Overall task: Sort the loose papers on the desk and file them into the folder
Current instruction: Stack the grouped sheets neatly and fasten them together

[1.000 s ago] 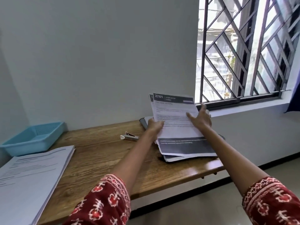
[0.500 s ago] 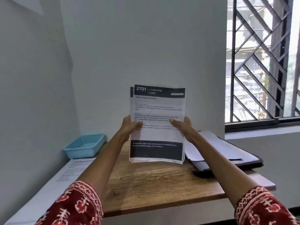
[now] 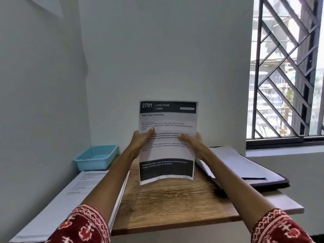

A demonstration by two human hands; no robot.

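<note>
Both hands up: left hand [image 3: 140,140] and right hand [image 3: 192,140] each pinch a side edge of the sheets [image 3: 167,142], held upright above the bench [image 3: 166,199]. Best now: square the edges, read the heading, then slide them flat into the folder [image 3: 245,169] at right.

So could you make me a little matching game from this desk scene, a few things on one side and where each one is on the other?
Things:
1. printed sheet
2. blue tray
3. dark folder
4. paper stack

Places:
A. open on the desk's right side
B. held upright in both hands
C. back left corner by the wall
D. flat along the desk's left edge

Pairs: 1-B, 2-C, 3-A, 4-D
</note>
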